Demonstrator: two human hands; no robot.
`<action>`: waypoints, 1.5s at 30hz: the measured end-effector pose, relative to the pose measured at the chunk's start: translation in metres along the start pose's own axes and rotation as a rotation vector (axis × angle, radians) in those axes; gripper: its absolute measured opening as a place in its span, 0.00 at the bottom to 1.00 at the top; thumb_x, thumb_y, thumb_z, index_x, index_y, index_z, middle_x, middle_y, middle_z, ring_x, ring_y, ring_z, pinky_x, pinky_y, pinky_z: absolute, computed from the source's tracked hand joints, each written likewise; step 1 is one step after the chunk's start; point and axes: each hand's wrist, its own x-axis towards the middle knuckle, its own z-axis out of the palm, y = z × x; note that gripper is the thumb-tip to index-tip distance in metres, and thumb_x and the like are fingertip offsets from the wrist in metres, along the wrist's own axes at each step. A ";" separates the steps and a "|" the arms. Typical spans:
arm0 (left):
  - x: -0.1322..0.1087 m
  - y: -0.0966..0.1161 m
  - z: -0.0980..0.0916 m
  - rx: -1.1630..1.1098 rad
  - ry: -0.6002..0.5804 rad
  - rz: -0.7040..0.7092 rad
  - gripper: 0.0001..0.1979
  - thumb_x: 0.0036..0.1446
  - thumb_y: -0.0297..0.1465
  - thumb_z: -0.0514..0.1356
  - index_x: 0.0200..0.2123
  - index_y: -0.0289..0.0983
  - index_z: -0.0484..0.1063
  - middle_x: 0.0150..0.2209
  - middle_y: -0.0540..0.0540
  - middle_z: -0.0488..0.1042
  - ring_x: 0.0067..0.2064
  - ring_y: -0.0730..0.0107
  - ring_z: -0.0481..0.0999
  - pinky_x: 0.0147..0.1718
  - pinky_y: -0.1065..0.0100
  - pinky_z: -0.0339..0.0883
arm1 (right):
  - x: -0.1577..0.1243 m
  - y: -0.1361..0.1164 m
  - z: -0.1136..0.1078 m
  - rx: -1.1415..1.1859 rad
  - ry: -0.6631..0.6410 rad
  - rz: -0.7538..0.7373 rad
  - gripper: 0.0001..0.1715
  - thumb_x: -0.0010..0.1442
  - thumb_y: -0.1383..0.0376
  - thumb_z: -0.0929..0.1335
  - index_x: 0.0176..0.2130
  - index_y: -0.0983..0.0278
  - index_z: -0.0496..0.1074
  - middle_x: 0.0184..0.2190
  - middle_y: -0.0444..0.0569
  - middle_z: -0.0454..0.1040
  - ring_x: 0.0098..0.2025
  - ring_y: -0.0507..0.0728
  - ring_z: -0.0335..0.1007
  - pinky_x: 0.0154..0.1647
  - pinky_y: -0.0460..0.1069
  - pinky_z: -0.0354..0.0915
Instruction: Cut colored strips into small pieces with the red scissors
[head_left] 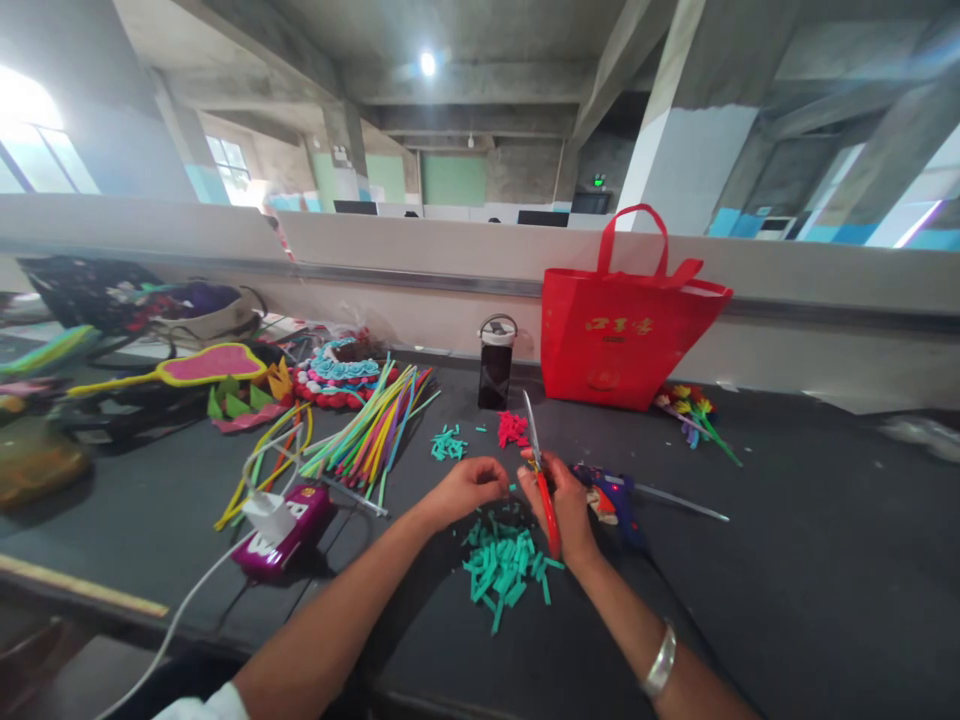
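In my right hand point(570, 505) is a pair of red-handled scissors point(548, 512), blades pointing up and away from me. My left hand point(474, 487) is beside it with thumb and fingertips closed together; whatever they pinch is too small to make out. Below both hands lies a loose pile of short teal strips point(504, 568). Just beyond them are a smaller heap of teal bits point(448, 443) and a heap of pinkish-red bits point(513, 429). A blue glue gun point(619, 492) with a stick in its back rests right of my right hand.
Left stand a purple power strip point(304, 520) with a white plug, a bundle of coloured pipe cleaners point(375, 425) and finished crafts. A black tumbler point(495, 370) and a red tote bag point(611, 340) stand at the back. A cord crosses the table at right.
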 end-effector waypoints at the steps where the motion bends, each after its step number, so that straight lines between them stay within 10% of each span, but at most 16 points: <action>1: 0.000 -0.001 0.001 -0.045 0.004 -0.018 0.04 0.47 0.29 0.61 0.28 0.35 0.72 0.25 0.50 0.73 0.28 0.73 0.69 0.31 0.72 0.60 | -0.001 -0.002 0.001 0.023 -0.018 0.003 0.19 0.59 0.58 0.65 0.48 0.64 0.70 0.42 0.52 0.77 0.41 0.57 0.74 0.45 0.51 0.68; 45: -0.003 -0.010 0.005 0.181 -0.210 -0.019 0.09 0.49 0.34 0.60 0.25 0.33 0.70 0.20 0.54 0.63 0.23 0.77 0.58 0.24 0.73 0.53 | 0.000 -0.007 -0.003 0.251 -0.034 0.204 0.19 0.53 0.63 0.64 0.45 0.64 0.68 0.23 0.38 0.65 0.18 0.47 0.58 0.18 0.42 0.58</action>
